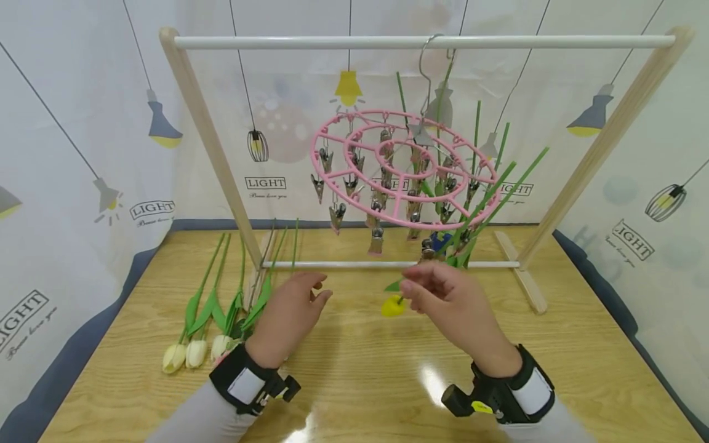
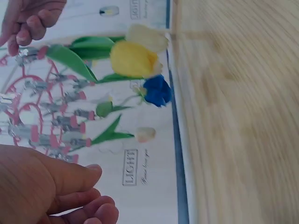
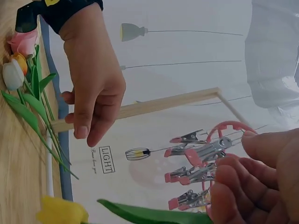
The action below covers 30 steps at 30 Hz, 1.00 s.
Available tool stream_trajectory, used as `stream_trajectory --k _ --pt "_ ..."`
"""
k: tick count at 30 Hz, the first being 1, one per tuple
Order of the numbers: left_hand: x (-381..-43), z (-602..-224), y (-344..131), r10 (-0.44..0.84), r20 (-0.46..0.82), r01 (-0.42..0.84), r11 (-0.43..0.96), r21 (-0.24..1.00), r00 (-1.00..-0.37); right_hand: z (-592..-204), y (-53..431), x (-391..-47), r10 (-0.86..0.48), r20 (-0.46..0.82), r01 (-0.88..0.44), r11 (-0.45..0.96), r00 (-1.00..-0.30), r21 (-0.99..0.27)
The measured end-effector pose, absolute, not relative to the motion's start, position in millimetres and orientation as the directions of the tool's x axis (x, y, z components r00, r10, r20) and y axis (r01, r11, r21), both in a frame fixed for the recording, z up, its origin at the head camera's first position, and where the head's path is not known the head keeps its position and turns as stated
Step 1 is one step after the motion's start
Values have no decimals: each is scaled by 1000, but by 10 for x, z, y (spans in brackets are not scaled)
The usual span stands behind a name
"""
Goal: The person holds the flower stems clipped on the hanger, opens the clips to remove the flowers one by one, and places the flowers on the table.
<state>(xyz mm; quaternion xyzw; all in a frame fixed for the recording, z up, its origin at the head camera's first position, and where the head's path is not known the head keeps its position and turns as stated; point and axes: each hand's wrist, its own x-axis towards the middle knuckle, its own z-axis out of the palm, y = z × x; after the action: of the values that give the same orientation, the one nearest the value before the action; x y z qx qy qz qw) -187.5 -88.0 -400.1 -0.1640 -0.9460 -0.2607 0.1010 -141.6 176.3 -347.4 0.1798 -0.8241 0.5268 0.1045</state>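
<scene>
My right hand (image 1: pixel 451 304) is in front of the pink round clip hanger (image 1: pixel 399 221), close to a metal clip (image 3: pixel 212 150) with pink tips. Its fingers are loosely bent, and I see nothing pinched between them. Beside it a yellow tulip (image 1: pixel 393 306) hangs bloom down with a green leaf (image 2: pixel 70 60); its upper stem is partly hidden by the hand. My left hand (image 1: pixel 290 314) hovers over the table left of the tulip, fingers relaxed, holding nothing. Other flowers hang bloom down from the hanger, including a blue flower (image 2: pixel 157 90) and a whitish tulip (image 2: pixel 145 134).
The hanger hooks onto the white bar (image 1: pixel 277 42) of a wooden-legged rack (image 1: pixel 213 147). Left on the table (image 1: pixel 354 381) lie several flowers, among them a cream tulip (image 1: pixel 174 358) and a pink rose (image 3: pixel 23 43). A printed curtain (image 1: pixel 299 111) stands behind.
</scene>
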Motion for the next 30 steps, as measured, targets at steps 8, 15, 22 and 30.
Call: stream_trajectory --k 8,15,22,30 --pt "-1833 -3937 -684 282 366 443 746 498 -887 -3649 2009 -1434 27 468 -427 362 -884 -828" --pt "-1802 -3961 -538 302 459 530 661 531 -836 -3907 1955 -1571 -48 385 -384 254 -922 -888" --pt "-1733 -3941 -425 323 498 581 600 550 -805 -4004 1816 -1645 -87 324 -335 167 -942 -928" --pt "-1720 -3948 -407 345 510 608 565 558 -788 -4063 1750 -1716 -61 326 -332 204 -943 -921"
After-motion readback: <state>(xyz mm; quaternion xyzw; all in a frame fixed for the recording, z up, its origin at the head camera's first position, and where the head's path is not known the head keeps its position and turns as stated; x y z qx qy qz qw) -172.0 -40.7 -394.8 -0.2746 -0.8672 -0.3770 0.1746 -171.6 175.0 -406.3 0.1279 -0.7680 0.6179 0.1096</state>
